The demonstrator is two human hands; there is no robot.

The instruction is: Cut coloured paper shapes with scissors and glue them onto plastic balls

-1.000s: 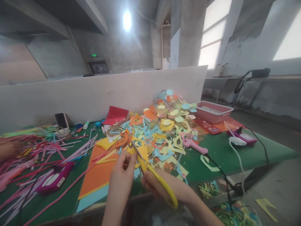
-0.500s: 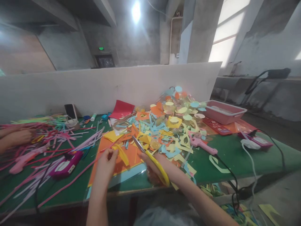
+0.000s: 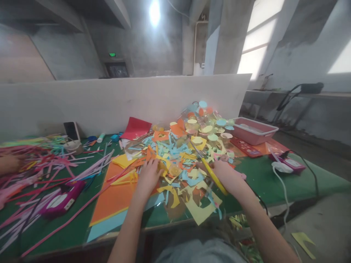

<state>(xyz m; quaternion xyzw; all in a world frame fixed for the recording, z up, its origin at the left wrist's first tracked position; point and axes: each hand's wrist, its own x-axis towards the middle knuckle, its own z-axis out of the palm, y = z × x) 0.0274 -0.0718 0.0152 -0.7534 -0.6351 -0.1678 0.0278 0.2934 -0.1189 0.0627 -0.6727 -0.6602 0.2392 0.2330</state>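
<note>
At about nine o'clock, another person's hand (image 3: 9,164) reaches in over a tangle of pink and purple strips (image 3: 63,166), with a purple box (image 3: 63,199) near eight. An orange sheet (image 3: 109,197) lies toward half past seven, beside the worker's left hand (image 3: 149,173), which at seven o'clock dips palm-down into the heap of cut paper (image 3: 192,179), fingers bent over a yellow scrap (image 3: 163,166); whether they grip it cannot be told. At four o'clock the right hand (image 3: 223,171) has its fingers closed around yellow-handled scissors (image 3: 212,173), their tips aimed at eleven and their blades seemingly near together above the scraps. A pink tub (image 3: 255,133) stands at three o'clock. The step in hand appears to be searching or clearing the cuttings with the scissors carried along; the next move, by that reading, calls for the left fingers to part one piece from the rest, well away from the blades.
</note>
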